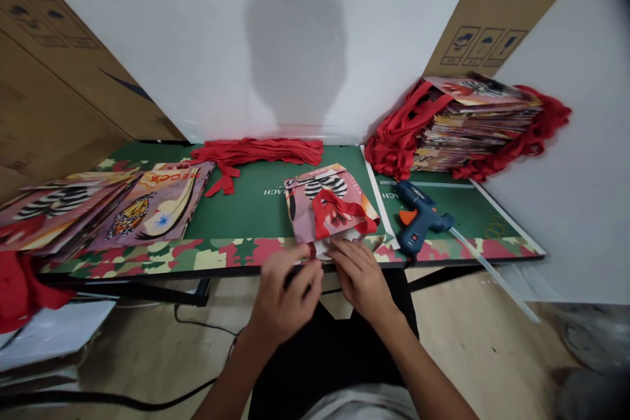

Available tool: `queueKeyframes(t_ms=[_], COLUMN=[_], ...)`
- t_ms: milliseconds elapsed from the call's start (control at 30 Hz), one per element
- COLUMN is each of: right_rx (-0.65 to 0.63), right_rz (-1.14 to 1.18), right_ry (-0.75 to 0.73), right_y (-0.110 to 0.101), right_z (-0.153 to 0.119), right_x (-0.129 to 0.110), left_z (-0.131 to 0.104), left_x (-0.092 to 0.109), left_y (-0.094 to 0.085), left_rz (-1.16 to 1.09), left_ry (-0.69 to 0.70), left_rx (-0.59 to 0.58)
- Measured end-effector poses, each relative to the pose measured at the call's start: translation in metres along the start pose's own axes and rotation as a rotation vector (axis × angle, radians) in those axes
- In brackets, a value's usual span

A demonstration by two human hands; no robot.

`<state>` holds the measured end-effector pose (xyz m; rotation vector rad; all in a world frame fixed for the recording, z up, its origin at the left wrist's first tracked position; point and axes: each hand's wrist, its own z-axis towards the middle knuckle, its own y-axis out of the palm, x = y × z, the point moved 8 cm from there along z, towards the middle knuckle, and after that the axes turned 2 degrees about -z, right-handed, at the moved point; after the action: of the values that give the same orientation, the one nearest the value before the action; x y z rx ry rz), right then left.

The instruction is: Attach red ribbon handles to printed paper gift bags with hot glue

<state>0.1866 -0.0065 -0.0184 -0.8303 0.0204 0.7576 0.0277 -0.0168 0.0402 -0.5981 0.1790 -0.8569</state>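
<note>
A small printed paper bag (315, 226) with a zebra-striped butterfly design lies flat on the green tabletop, its near end opened to a white inside. A red ribbon handle (339, 210) loops across its face. My right hand (359, 275) presses its closed fingers on the near edge of the bag, gripping the paper there. My left hand (288, 292) is beside the bag's near left corner with its fingers curled and the tips drawn together. Whatever those tips hold, if anything, is too small and blurred to make out.
A blue glue gun (416, 216) with a glue stick lies to the right. Stacked bags with red ribbons (472, 128) stand at the back right. A bundle of red ribbons (266, 151) lies at the back. Flat printed bags (147, 207) lie at left; cardboard (54, 72) flanks a white panel.
</note>
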Motion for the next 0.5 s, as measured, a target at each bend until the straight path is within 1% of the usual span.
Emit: queueKeyframes(t_ms=[33, 67, 133, 167, 233, 300, 333, 367, 433, 500], right_rx=[0.007, 0.013, 0.012, 0.010, 0.033, 0.088, 0.103, 0.079, -0.062, -0.216], right_rz=[-0.001, -0.003, 0.003, 0.023, 0.094, 0.142, 0.127, 0.081, -0.053, -0.160], right_ry=[-0.011, -0.021, -0.031, -0.035, -0.036, -0.015, 0.007, 0.030, 0.064, 0.056], right_y=[0.000, -0.001, -0.004, -0.008, -0.022, -0.043, -0.052, -0.058, -0.058, -0.050], right_z=[-0.001, -0.002, -0.003, -0.002, 0.006, 0.023, 0.034, 0.047, 0.074, 0.097], right_x=[0.001, 0.001, 0.003, 0.003, 0.005, 0.009, 0.012, 0.016, 0.023, 0.029], left_z=[-0.003, -0.005, -0.006, -0.005, -0.003, 0.001, 0.002, 0.003, 0.006, 0.008], left_x=[0.014, 0.021, 0.020, 0.016, 0.007, 0.002, 0.002, 0.002, 0.006, 0.012], left_y=[0.006, 0.015, 0.034, 0.043, 0.054, 0.058, 0.058, 0.057, 0.056, 0.055], left_rz=[0.005, 0.044, 0.154, 0.198, 0.242, 0.248, 0.245, 0.242, 0.234, 0.229], left_ry=[0.087, 0.128, 0.096, 0.072, 0.043, 0.050, 0.061, 0.075, 0.104, 0.130], left_rx=[-0.058, -0.135, -0.278, -0.340, -0.412, -0.423, -0.416, -0.405, -0.388, -0.378])
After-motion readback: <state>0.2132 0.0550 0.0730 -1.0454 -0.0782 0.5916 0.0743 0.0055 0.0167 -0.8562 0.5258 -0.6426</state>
